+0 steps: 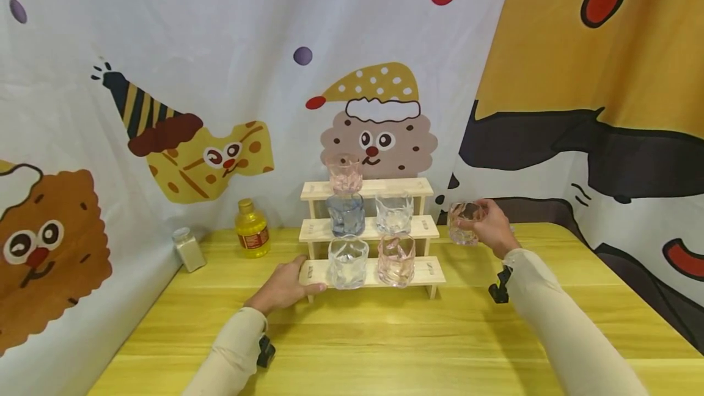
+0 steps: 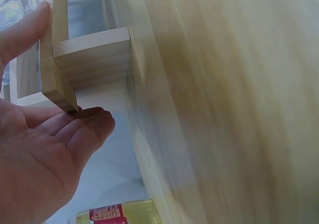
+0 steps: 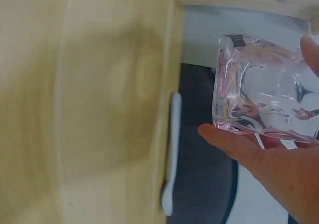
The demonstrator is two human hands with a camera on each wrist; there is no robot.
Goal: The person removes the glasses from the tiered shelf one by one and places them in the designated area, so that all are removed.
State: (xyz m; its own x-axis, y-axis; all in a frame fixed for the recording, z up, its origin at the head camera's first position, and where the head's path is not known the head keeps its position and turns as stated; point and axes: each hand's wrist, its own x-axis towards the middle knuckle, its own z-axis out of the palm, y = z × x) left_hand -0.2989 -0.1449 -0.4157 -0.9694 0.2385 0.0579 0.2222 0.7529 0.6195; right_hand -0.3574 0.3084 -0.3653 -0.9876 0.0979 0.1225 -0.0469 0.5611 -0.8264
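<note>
In the head view my right hand (image 1: 495, 230) holds a pink-tinted glass (image 1: 462, 225) in the air, right of a three-tier wooden stand (image 1: 429, 269). The right wrist view shows thumb and fingers on either side of this faceted glass (image 3: 264, 92). My left hand (image 1: 286, 286) grips the left end of the stand's lowest shelf, thumb on its top and fingers at its end (image 2: 62, 92). That shelf bears a clear glass (image 1: 348, 263) and a pink glass (image 1: 396, 261). On the middle tier are a bluish glass (image 1: 346, 216) and a clear one (image 1: 394, 215); a pink glass (image 1: 344, 176) tops the stand.
Left of the stand stand a yellow bottle (image 1: 253, 231) with a red label and a small pale jar (image 1: 189, 249). A slim white spoon-like thing (image 3: 172, 154) lies at the table's back edge. A printed curtain (image 1: 231, 66) hangs behind the table.
</note>
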